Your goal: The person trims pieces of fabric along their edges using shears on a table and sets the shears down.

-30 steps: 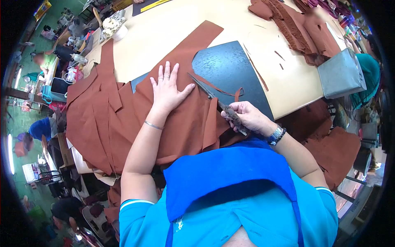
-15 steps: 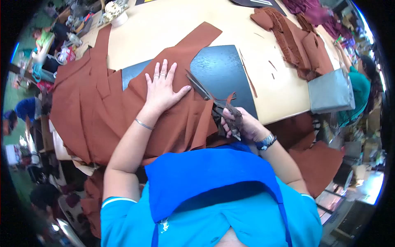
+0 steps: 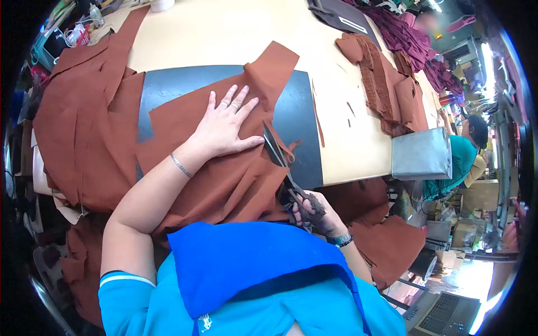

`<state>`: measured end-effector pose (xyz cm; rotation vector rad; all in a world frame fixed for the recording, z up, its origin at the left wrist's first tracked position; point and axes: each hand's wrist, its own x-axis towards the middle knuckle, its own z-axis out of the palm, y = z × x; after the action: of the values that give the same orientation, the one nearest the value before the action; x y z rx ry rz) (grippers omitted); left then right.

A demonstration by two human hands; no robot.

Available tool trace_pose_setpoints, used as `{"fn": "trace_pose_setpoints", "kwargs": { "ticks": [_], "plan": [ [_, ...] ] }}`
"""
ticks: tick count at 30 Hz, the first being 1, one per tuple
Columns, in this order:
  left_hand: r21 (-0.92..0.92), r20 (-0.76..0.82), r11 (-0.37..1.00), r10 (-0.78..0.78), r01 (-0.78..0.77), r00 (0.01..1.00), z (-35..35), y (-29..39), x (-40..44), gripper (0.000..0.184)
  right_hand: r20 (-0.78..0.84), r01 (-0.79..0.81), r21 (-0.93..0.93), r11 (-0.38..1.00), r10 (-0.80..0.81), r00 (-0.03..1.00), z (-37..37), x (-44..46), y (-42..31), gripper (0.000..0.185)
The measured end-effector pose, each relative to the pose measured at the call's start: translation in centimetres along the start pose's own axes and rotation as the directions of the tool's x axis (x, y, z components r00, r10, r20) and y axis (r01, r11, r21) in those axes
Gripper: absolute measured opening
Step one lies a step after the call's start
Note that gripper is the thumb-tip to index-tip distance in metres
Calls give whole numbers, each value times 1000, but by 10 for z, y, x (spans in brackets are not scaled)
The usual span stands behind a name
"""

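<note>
At upper left, shows a red basket (image 3: 83, 37) with white things in or against it, too small to tell apart. Just right of that, at the top edge, shows the base of a white pot (image 3: 162, 4), cut off above, contents out of view. Presses the left hand (image 3: 224, 126) flat on the brown cloth (image 3: 185, 115), fingers spread wide and gripping nothing, near the scissors' tips. Under the cloth, shows a dark mat (image 3: 185, 81) on the pale table (image 3: 358, 159). Grips the scissors (image 3: 276, 150) in the right hand (image 3: 315, 215), fingers closed round the dark-wrapped handles. Points the blades up and slightly left, away from the body, tips at the cloth beside the left thumb, long axis slanting down and right to the handles at the near table edge. Looks slightly parted at the blades. Farther right, shows gathered brown cloth (image 3: 412, 103) and, touching or nearly touching its lower end, a silvery box (image 3: 421, 154); cannot tell what is inside. Beyond the box, shows a person in teal (image 3: 457, 157).
</note>
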<state>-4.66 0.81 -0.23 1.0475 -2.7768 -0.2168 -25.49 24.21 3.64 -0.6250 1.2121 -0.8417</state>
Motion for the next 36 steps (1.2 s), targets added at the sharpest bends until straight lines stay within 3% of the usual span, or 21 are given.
{"fn": "trace_pose_setpoints", "kwargs": {
  "ticks": [2,6,10,24,36],
  "plan": [
    [-19,-19,999,-32,32,999,5,8,-7,91,8,34,28,999,-34,999,6,3,2,35],
    [-22,-37,989,-145,144,989,6,23,-19,92,-53,49,125,991,-43,998,13,9,8,35],
    [-14,-28,980,-197,197,980,0,26,-29,96,-74,26,65,998,-21,997,13,6,1,31],
    [-27,-29,980,-196,195,980,-1,30,-35,101,24,4,-112,994,-1,1000,4,20,-14,18],
    [-28,13,980,-199,199,980,-2,28,-33,106,-62,-59,-153,987,50,997,14,11,-7,22]
  ]
}}
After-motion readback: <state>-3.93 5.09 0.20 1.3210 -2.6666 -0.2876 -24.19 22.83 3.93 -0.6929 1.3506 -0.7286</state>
